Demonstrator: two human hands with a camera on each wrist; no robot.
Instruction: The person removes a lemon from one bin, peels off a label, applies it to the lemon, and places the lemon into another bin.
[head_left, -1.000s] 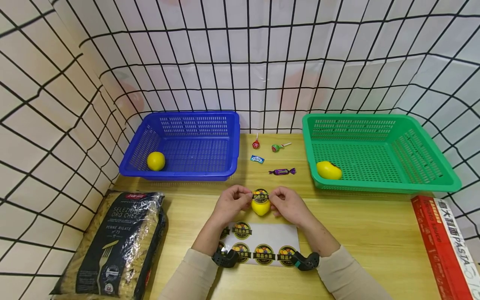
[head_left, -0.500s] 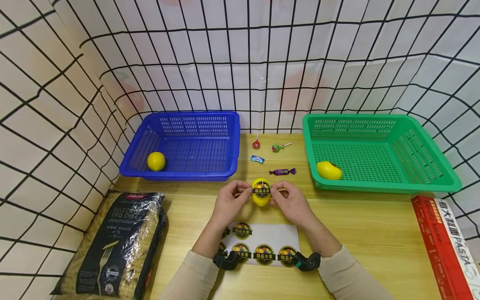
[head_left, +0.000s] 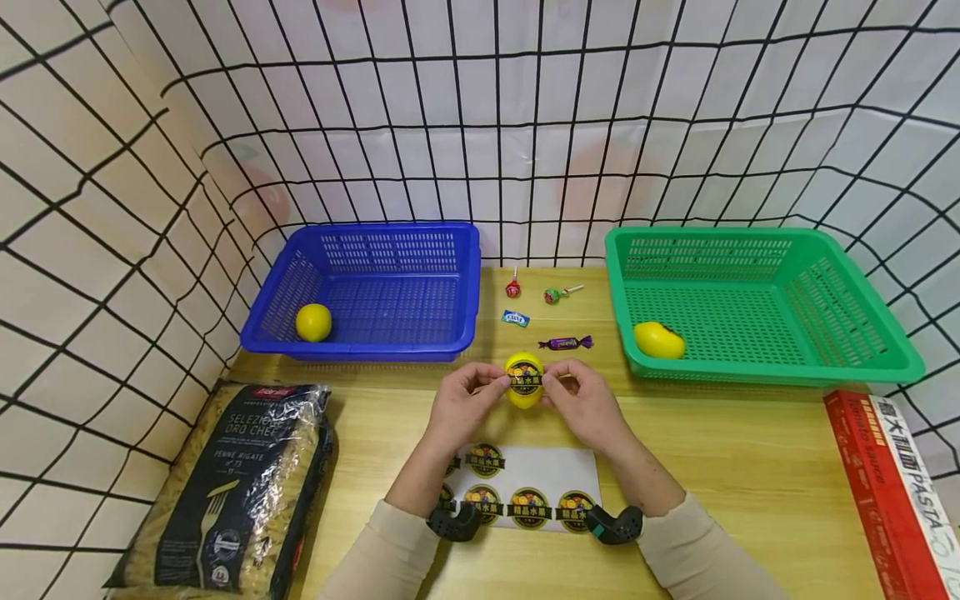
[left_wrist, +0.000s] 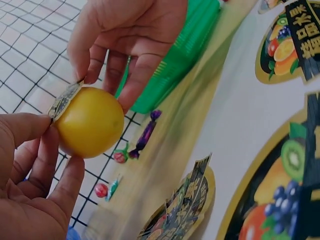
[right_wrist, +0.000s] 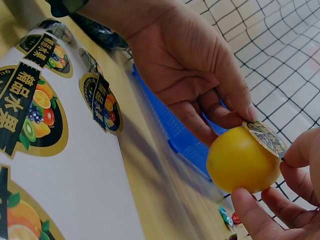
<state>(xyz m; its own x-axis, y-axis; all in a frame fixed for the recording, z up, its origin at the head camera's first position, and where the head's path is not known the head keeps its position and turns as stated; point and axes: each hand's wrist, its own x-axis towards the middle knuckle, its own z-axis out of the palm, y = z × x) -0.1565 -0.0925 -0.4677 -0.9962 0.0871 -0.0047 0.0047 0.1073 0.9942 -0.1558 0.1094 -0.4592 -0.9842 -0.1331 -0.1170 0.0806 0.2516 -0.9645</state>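
Head view: both hands meet above the counter (head_left: 750, 467), w/ a small yellow fruit (head_left: 523, 393) held between them, just in front of the gap between the two baskets. Left hand (head_left: 463, 405) and right hand (head_left: 577, 402) each pinch a side of the fruit, fingertips on the edges of a round sticker (head_left: 525, 379) on its top face. Under the wrists lies a white sticker sheet (head_left: 525, 487) w/ more round labels. Blue basket (head_left: 390, 337) at back left holds a yellow ball-like fruit (head_left: 312, 322); green basket (head_left: 757, 367) at back right holds another (head_left: 658, 340). Between the baskets: two lollipops (head_left: 512, 287) and two wrapped sweets (head_left: 564, 342). Pasta bag (head_left: 225, 492) front left, red pasta box (head_left: 885, 492) front right.

Left wrist view: left hand (left_wrist: 35, 185) grip is closed around the fruit (left_wrist: 90, 121) from below, thumb on the sticker (left_wrist: 65, 100) edge; right hand (left_wrist: 125, 35) fingers press the fruit from above. Sticker sheet (left_wrist: 250, 115) at right.

Right wrist view: right hand (right_wrist: 280, 200) grip pinches the fruit (right_wrist: 242, 160), sticker (right_wrist: 265, 137) part lifted at one edge; left hand (right_wrist: 190, 75) fingers touch the fruit's far side.
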